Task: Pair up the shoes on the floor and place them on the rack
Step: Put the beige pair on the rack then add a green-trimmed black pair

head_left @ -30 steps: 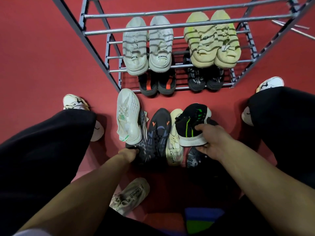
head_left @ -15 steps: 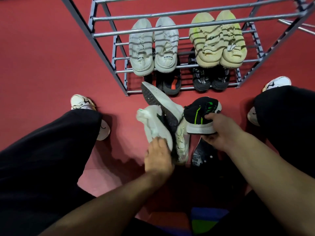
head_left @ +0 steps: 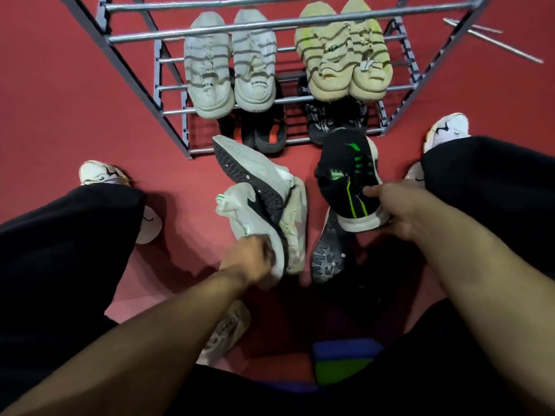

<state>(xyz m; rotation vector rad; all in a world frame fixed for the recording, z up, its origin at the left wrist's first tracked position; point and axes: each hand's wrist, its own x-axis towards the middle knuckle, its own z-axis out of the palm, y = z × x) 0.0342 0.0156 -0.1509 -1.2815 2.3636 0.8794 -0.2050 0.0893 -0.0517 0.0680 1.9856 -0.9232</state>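
My left hand [head_left: 250, 259] grips the heels of two pale white sneakers [head_left: 255, 187] held together, one showing its dark sole, lifted above the red floor. My right hand [head_left: 396, 211] holds a black sneaker with green stripes [head_left: 345, 175] by its white heel, toe pointing at the grey metal rack [head_left: 129, 70]. A cream shoe [head_left: 297, 232] and an overturned dark shoe [head_left: 327, 256], sole up, lie on the floor between my hands. Another pale shoe [head_left: 225, 331] lies under my left forearm.
The rack holds a white pair [head_left: 231, 64] and a yellowish pair [head_left: 342, 52] on the middle shelf, two dark pairs [head_left: 270, 130] below. My own white sneakers [head_left: 102, 174] flank the pile. Loose metal rods [head_left: 492, 40] lie at the upper right.
My left hand picked up the pale sneakers from the floor and raised them. My right hand lifted the black and green sneaker up toward the rack.
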